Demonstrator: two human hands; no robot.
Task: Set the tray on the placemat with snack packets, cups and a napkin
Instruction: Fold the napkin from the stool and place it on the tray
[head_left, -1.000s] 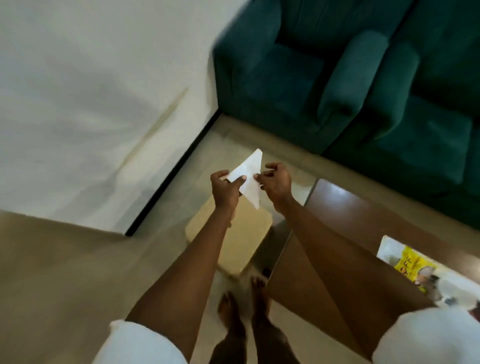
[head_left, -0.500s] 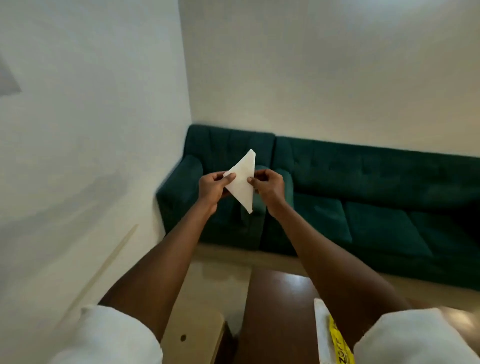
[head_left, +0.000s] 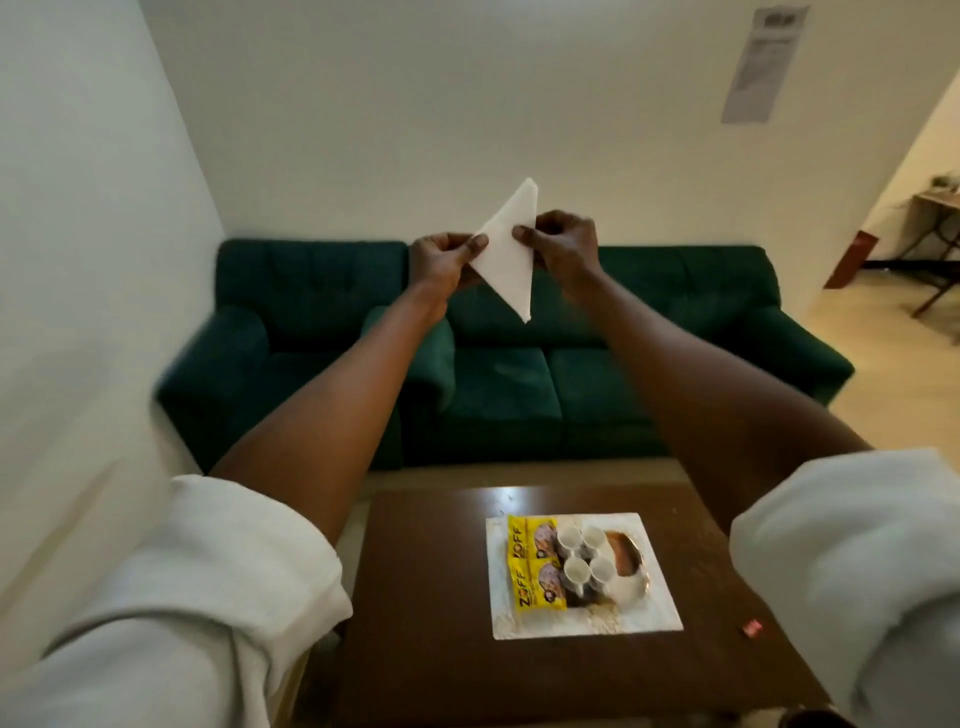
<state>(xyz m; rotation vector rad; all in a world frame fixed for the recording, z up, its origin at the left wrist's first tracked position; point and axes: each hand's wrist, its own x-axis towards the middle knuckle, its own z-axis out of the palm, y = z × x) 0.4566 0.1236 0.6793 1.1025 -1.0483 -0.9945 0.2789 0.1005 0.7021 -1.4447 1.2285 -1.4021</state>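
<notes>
A white napkin (head_left: 508, 249) folded into a triangle is held up at arm's length in front of the sofa. My left hand (head_left: 441, 260) pinches its left corner and my right hand (head_left: 563, 244) pinches its right edge. Far below, on the white placemat (head_left: 587, 618), stands the tray (head_left: 631, 558), dark with a pale rim. Two yellow snack packets (head_left: 530, 561) lie along its left side and several small white cups (head_left: 582, 556) stand in its middle.
The placemat lies on a dark wooden coffee table (head_left: 426, 597). A green sofa (head_left: 519, 384) stands behind it against the white wall. A small red scrap (head_left: 751, 627) lies on the table at the right. An open passage with a folding table (head_left: 935, 218) is at far right.
The view has swung up from the floor and stool and then right to the sofa, table and tray. Both hands have kept hold of the folded napkin throughout.
</notes>
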